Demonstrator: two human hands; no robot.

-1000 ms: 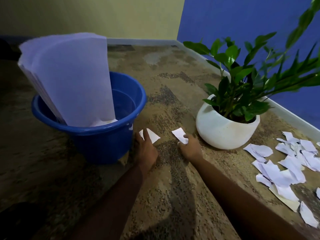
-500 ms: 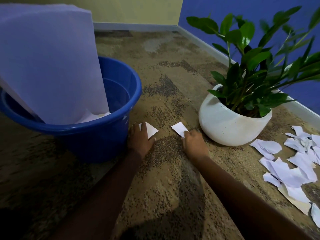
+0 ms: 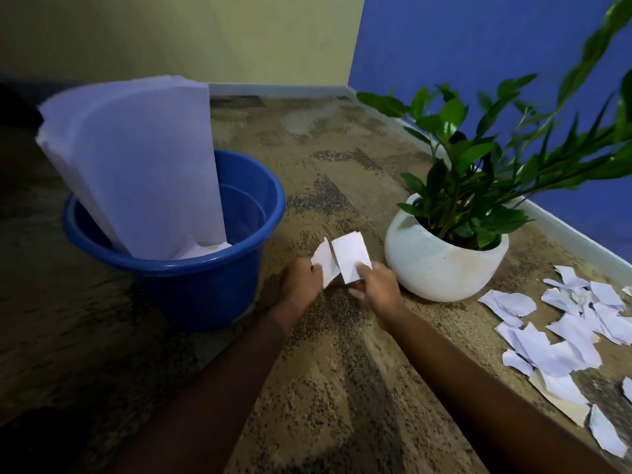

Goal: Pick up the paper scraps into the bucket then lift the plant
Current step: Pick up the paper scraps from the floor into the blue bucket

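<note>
Head view, with the blue bucket [image 3: 178, 265] as landmark. Floor [image 3: 342, 388]: speckled brown, meeting yellow and blue walls behind the bucket. Bucket: upright, holding a tall stack of curved white sheets [image 3: 136, 165] and a few white pieces low against its near wall. Plant [image 3: 478, 159]: in a round white pot [image 3: 441, 265] well to the right of the bucket, standing on the floor, not yet lifted. Loose scraps [image 3: 564, 333]: a spread pile farther right, beyond the pot, not yet gathered. Left hand [image 3: 302, 280]: just right of the bucket's near side, pinching one scrap [image 3: 323, 260] clear of the floor. Right hand [image 3: 378, 289]: between bucket and pot, pinching a second, larger scrap [image 3: 350, 256] that overlaps the first. Judged progress: early; two scraps are in hand but not deposited, most paper remains, and the lift comes last.
</note>
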